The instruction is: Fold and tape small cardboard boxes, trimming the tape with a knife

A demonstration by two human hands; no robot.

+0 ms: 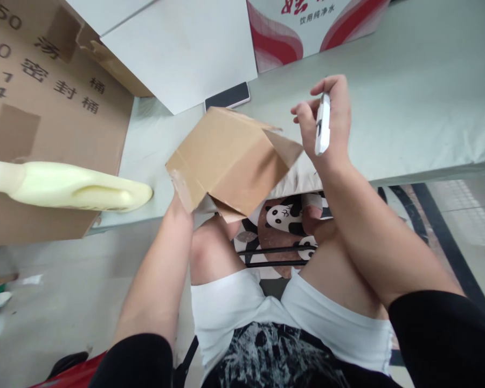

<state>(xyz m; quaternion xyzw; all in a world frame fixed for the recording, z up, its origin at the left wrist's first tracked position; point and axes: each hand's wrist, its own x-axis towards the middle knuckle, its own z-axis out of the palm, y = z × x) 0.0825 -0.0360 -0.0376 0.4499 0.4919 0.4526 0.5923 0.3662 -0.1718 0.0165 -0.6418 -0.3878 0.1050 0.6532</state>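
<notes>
A small brown cardboard box [222, 156] is held tilted at the table's front edge, above my knees, with its flaps loose. My left hand [181, 207] supports it from the lower left; its fingers are hidden behind the cardboard. To the right of the box, my right hand [336, 121] is raised over the table, closed around a white utility knife [323, 126]. Whether the knife's blade is out cannot be made out. Just behind the small box lies a phone [228, 97] with a dark screen.
A pale cloth covers the table [420, 102]. Large cardboard cartons [64, 129] stand at the left, with a pale yellow bottle [84, 186] in front of them. Farther back are a white box [186, 54] and a red-and-white carton [319, 32]. A panda-patterned mat [285, 221] lies below.
</notes>
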